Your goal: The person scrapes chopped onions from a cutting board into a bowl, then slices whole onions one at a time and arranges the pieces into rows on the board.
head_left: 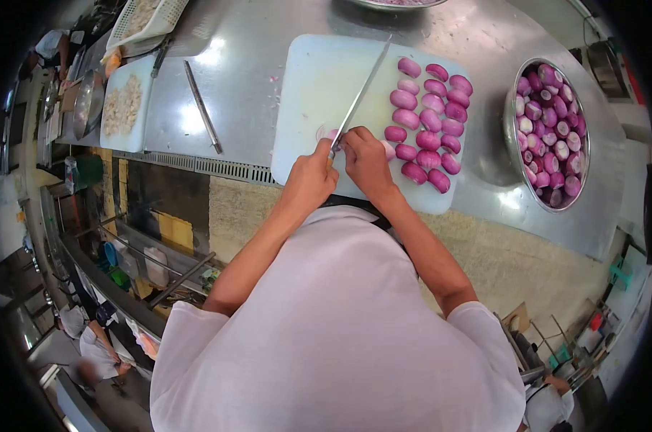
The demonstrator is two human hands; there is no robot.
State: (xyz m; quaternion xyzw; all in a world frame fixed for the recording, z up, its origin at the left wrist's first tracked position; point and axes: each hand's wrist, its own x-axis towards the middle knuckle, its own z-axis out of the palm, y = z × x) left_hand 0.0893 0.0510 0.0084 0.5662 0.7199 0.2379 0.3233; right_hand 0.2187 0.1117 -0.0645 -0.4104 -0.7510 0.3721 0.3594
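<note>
My left hand (310,176) is wrapped round the handle of a long knife (362,92), whose blade points up and away over the white cutting board (304,79). Close beside it, touching near the knife's base, my right hand (367,160) has its fingers curled together; what they hold, if anything, is hidden. A pale pink onion piece (331,135) lies by the blade. Just right of my right hand, peeled red onion halves (428,140) stand in rows on the board's right side.
A steel bowl (514,122) full of red onions sits at the right. Leftward lie a metal rod (202,106), a smaller board (146,79) with chopped pieces and a white basket (171,16). Another bowl (398,6) stands behind. People are at the far left and lower corners.
</note>
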